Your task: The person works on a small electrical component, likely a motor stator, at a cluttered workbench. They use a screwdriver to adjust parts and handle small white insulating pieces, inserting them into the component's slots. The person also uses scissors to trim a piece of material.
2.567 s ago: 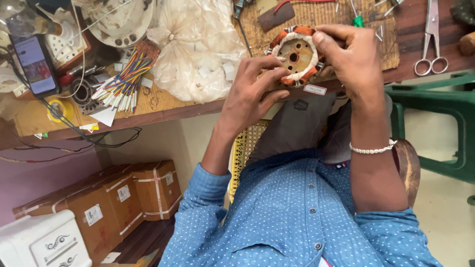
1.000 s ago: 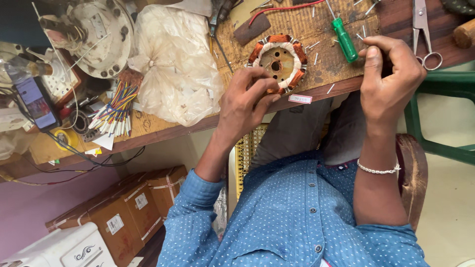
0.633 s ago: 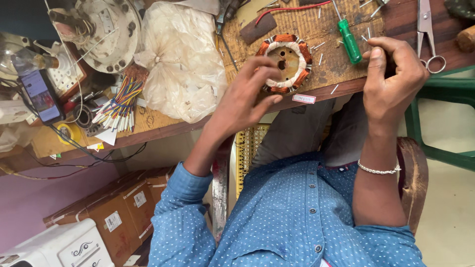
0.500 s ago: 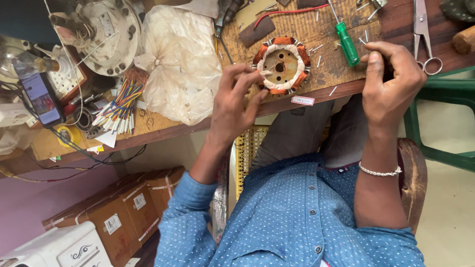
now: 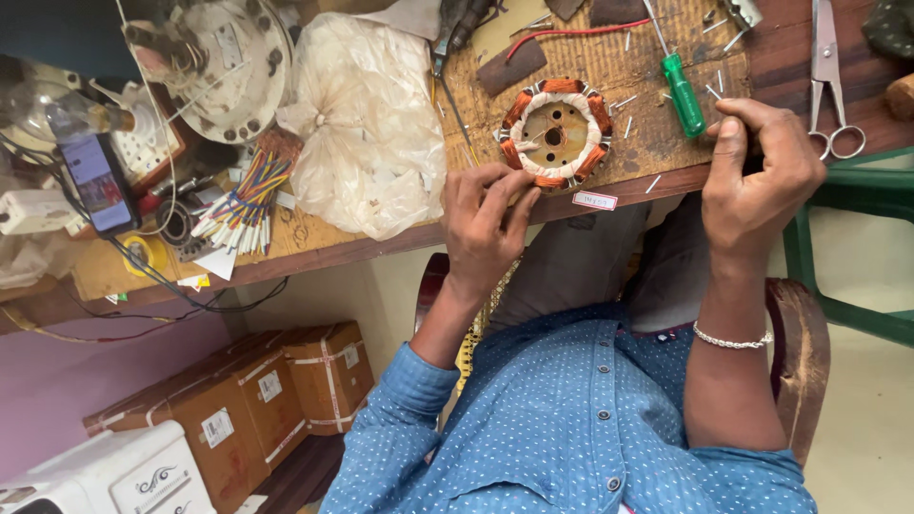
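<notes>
While the left hand (image 5: 486, 224) pinches the near edge of the copper-wound stator (image 5: 556, 132) on the desk (image 5: 381, 243), right hand (image 5: 762, 176) rests curled w/ nothing visibly grasped, just right of a green screwdriver (image 5: 684, 93).

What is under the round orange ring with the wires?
The ring lies on a brown woven mat on the wooden bench. The left hand touches its near edge. The mat directly beneath the ring is covered, so anything there is hidden.
</notes>
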